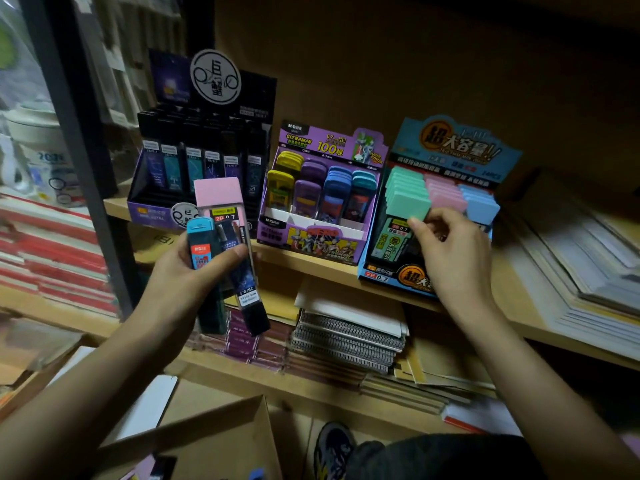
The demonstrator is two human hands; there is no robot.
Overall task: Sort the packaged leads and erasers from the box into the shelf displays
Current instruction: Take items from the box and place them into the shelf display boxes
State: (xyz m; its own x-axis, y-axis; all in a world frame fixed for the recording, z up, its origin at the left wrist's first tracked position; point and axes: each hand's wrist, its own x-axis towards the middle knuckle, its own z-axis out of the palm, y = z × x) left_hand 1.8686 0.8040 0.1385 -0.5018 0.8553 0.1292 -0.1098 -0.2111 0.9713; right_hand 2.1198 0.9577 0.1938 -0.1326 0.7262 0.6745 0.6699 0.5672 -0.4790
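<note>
- Right fingers (415,224): curled, with the tips against the lower corner of the front mint-capped pack (408,202). Whether they pinch a pack cannot be told, because the right hand (453,251) covers the front of that row.
- Left fingers (228,254): wrapped, thumb across the front, round a fanned bundle made up of a pink-capped lead case (218,199), a blue-capped case (201,244) and a dark tube (249,299). The left hand (187,282) probably serves as a holding stock, so the other hand is free to place packs.
- Blue display (457,147): rows of mint, pink and blue caps stand upright and are grouped by colour. The pink case probably belongs here.
- Purple display (332,143) and dark display (149,211): they stand side by side on the shelf (311,266), probably as destinations for the remaining packs.
- Cardboard box (221,427): it sits open below, near the person's knees, and its contents are mostly out of view.
</note>
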